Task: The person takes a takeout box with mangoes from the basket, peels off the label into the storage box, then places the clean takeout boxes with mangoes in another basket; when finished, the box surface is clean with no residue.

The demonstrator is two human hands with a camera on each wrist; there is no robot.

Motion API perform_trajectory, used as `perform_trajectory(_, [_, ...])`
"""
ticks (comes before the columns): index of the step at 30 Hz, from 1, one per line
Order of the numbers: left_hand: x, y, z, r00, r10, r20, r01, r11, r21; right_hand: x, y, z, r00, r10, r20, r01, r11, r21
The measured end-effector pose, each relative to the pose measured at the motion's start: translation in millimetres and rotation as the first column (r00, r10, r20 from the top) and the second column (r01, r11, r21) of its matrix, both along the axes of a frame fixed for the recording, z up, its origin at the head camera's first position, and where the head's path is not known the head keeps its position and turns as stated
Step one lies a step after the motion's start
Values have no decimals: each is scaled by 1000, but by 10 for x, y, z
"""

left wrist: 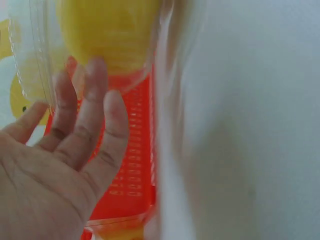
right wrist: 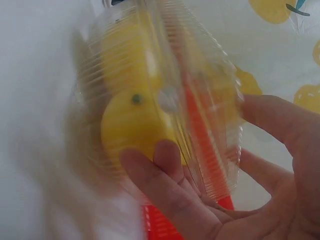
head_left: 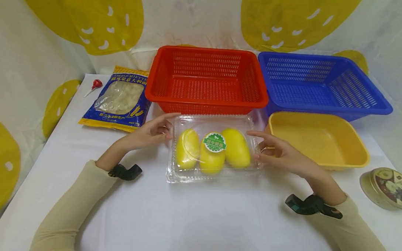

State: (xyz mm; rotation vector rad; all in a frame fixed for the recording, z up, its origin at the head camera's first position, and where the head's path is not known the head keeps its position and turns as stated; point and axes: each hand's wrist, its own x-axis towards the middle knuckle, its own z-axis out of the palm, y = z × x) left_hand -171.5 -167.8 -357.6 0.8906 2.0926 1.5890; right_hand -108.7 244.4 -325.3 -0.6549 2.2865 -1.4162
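A clear plastic box (head_left: 214, 122) of yellow mangoes (head_left: 236, 147) is held between both hands in front of the red basket. The left hand (head_left: 146, 134) grips its left side, thumb low and a finger at the far corner; in the left wrist view, this hand (left wrist: 70, 150) has its fingertips against the box (left wrist: 35, 55). At the box's right side, the right hand (head_left: 283, 152) has its thumb on the edge and a finger stretched along the far part. The right wrist view shows the right hand (right wrist: 280, 165) with fingers on both sides of the box (right wrist: 165, 100). A green label (head_left: 215, 142) marks the lid.
Behind the box stands a red basket (head_left: 206, 102), with a blue basket (head_left: 324, 107) to its right. A yellow tub (head_left: 320, 140) and a round tin (head_left: 386, 187) are at the right. A blue pasta bag (head_left: 119, 98) and a red lollipop (head_left: 96, 84) lie at the left.
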Motion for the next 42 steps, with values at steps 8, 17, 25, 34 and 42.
perform_trajectory(8, [-28, 36, -50, 999, 30, 22, -28, 996, -83, -19, -13, -65, 999, 3, 41, -4, 999, 36])
perform_trajectory(17, [-3, 32, -42, 998, 45, 32, -41, 992, -116, -13, -63, -38, 999, -42, -34, 45, 996, 73])
perform_trajectory(25, [-3, 18, -23, 998, 51, 20, -47, 985, -164, 20, -95, -18, 975, -99, -201, 98, 995, -15])
perform_trajectory(34, [-23, 18, -28, 999, 46, 22, -41, 978, -202, -20, -259, 11, 903, -252, -349, 172, 954, -245])
perform_trajectory(42, [-48, 84, -24, 1000, 26, -17, -29, 984, -174, -84, -436, 44, 924, -150, -352, 77, 974, -213])
